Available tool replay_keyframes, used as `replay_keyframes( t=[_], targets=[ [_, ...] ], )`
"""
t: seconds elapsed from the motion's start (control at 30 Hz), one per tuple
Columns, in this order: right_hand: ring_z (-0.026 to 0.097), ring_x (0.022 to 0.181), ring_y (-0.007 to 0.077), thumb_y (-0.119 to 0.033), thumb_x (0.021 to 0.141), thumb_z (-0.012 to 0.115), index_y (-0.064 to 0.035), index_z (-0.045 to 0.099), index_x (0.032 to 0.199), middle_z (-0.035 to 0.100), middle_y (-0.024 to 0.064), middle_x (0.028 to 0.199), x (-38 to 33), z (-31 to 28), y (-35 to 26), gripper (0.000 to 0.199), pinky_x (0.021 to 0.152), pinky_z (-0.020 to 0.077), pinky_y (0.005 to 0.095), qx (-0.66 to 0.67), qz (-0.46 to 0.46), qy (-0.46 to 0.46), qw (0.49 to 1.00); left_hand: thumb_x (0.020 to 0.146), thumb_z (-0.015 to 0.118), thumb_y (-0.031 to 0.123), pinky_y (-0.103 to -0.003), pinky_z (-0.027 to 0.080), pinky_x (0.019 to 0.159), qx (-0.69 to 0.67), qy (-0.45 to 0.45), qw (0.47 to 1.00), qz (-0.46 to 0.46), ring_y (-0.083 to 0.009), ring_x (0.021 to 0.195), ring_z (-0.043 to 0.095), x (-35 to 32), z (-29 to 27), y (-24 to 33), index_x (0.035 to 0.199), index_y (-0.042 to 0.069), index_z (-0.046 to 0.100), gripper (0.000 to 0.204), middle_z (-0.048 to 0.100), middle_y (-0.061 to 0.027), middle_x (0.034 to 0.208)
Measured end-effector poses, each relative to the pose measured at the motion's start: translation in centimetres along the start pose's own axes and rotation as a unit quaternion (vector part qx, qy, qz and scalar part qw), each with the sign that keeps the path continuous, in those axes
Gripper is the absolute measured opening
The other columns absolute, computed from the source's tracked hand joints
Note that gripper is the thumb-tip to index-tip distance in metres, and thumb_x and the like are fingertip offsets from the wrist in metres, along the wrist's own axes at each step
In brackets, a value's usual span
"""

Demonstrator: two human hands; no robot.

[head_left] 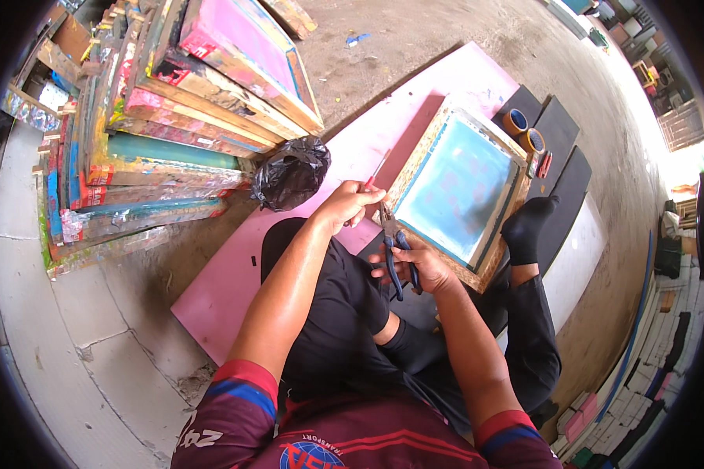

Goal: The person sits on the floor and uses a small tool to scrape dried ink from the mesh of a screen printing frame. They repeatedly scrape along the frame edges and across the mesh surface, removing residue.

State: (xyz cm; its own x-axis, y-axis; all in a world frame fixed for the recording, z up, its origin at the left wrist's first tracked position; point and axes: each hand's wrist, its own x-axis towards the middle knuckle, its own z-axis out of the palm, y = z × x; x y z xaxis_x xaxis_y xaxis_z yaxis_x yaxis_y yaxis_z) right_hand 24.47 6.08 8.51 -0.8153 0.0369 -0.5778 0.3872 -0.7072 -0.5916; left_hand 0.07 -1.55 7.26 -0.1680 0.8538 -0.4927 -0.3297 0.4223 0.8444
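Well, wood-framed teal-meshed printing screen

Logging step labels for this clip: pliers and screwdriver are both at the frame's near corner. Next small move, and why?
Probably close the pliers on the frame edge and pull. The right hand holds them nose-up against the wooden corner, and the left hand sets a red-handled screwdriver there too. What they grip is too small to see.
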Motion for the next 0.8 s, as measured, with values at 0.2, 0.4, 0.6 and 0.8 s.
replay_keyframes(
  t=[0.2,0.4,0.6,0.8],
  targets=[
    [0.067,0.12,0.0317,-0.03,0.101,0.067,-0.0055,0.053,0.147,0.066,0.016,0.136,1.3,-0.2,-1.5,0.054,0.097,0.0545,0.0499,-0.007,0.014,0.015,1.0,0.103,0.066,0.029,-0.022,0.032,0.04,-0.055,0.032,0.998,0.011,-0.003,0.045,0.041,-0.4,-0.9,1.2,0.12,0.0,0.072,0.033,0.076,-0.0091,0.105],
    [0.065,0.105,0.0232,-0.028,0.103,0.066,-0.0064,0.053,0.149,0.066,0.0101,0.128,3.0,0.3,-1.6,0.052,0.093,0.0568,0.0476,-0.123,0.021,0.068,0.99,0.103,0.067,0.028,-0.021,0.031,0.039,-0.064,0.034,0.997,0.017,-0.0026,0.045,0.042,-0.4,-2.2,1.5,0.118,0.0,0.072,0.033,0.076,-0.0104,0.103],
    [0.067,0.115,0.0231,-0.031,0.107,0.062,-0.0039,0.048,0.151,0.069,0.012,0.127,4.6,0.0,-1.4,0.054,0.096,0.0566,0.0447,-0.169,0.052,0.084,0.981,0.101,0.07,0.025,-0.021,0.032,0.039,-0.052,0.048,0.997,0.006,-0.002,0.046,0.043,-0.5,-2.7,2.1,0.113,0.0,0.073,0.028,0.075,-0.0092,0.097],
    [0.067,0.123,0.0271,-0.041,0.109,0.056,-0.0039,0.045,0.153,0.068,0.0145,0.132,4.4,0.6,-2.5,0.058,0.102,0.0532,0.0443,-0.14,0.038,0.02,0.989,0.096,0.072,0.018,-0.022,0.033,0.04,-0.039,0.076,0.996,0.023,-0.0026,0.047,0.044,-0.1,-3.2,1.4,0.108,0.0,0.073,0.022,0.071,-0.0047,0.088]
  ],
)
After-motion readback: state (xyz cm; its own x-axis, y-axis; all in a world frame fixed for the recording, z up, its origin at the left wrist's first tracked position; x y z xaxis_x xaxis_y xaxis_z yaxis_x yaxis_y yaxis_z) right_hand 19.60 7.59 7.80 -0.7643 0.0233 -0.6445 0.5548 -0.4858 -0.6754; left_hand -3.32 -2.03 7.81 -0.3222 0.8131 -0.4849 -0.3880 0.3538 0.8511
